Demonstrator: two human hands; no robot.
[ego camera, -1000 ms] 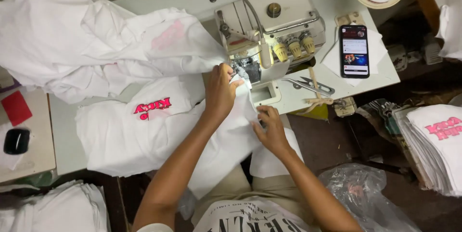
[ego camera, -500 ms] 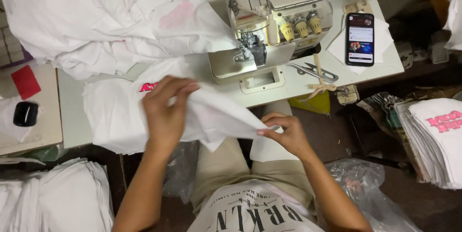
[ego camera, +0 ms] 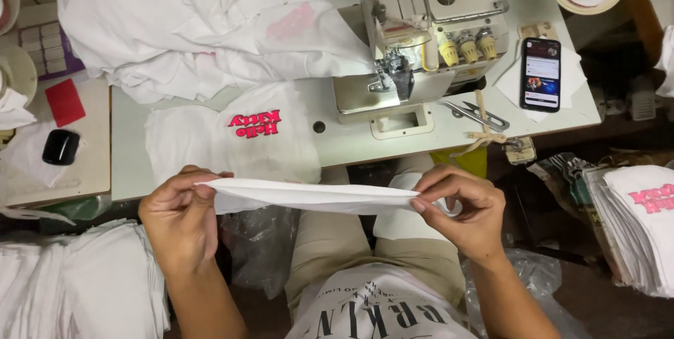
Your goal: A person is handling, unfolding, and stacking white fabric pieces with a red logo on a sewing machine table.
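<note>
White fabric piece (ego camera: pixel 316 197) off the sewing machine (ego camera: pixel 421 44), stretched between both hands.
Left hand (ego camera: pixel 179 216) pinches its 9 o'clock end, right hand (ego camera: pixel 460 209) its 3 o'clock end; sewn stack (ego camera: pixel 642 226) waits at right.

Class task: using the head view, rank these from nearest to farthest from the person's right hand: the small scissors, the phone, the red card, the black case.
From the right hand:
1. Small scissors, on the table just above it.
2. Phone, farther up, to the picture's right.
3. Black case, far across on the side table.
4. Red card, just beyond the case.
</note>
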